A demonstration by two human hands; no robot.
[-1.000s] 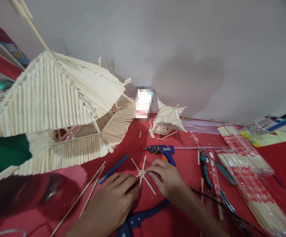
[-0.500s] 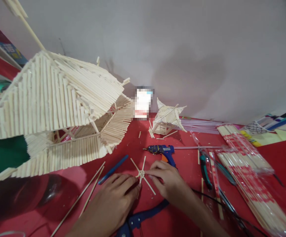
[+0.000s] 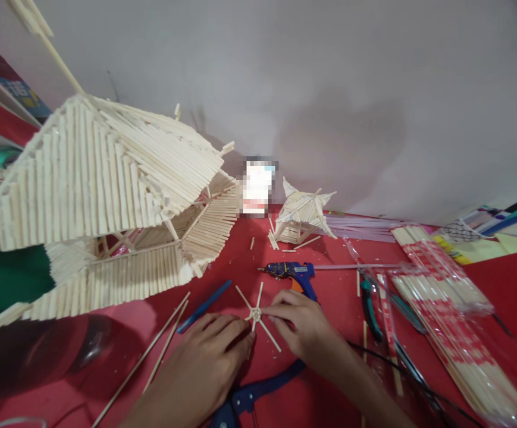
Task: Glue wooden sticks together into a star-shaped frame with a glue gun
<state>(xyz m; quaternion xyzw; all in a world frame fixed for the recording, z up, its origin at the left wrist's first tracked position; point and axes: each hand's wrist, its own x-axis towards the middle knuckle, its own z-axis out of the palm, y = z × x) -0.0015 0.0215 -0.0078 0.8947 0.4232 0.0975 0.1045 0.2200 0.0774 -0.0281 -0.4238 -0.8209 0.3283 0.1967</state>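
A small star-shaped frame of thin wooden sticks (image 3: 257, 314) lies on the red tabletop, its spokes running out from a round hub. My left hand (image 3: 211, 356) presses closed fingers on the frame's left and near spokes, covering their ends. From the other side, my right hand (image 3: 300, 321) pinches a spoke close to the hub with thumb and forefinger; most of that spoke is hidden. Just beyond the right hand lies a blue glue gun (image 3: 291, 271) with a glue stick at its back. A blue-handled cutter (image 3: 267, 386) lies under and between my forearms.
A large stick-built roof model (image 3: 106, 172) fills the left, and a smaller one (image 3: 305, 211) stands near the wall. Packs of wooden sticks (image 3: 454, 333), pliers (image 3: 369, 306) and a black cable lie right. A blue pen (image 3: 204, 306) and long sticks (image 3: 151, 351) lie left.
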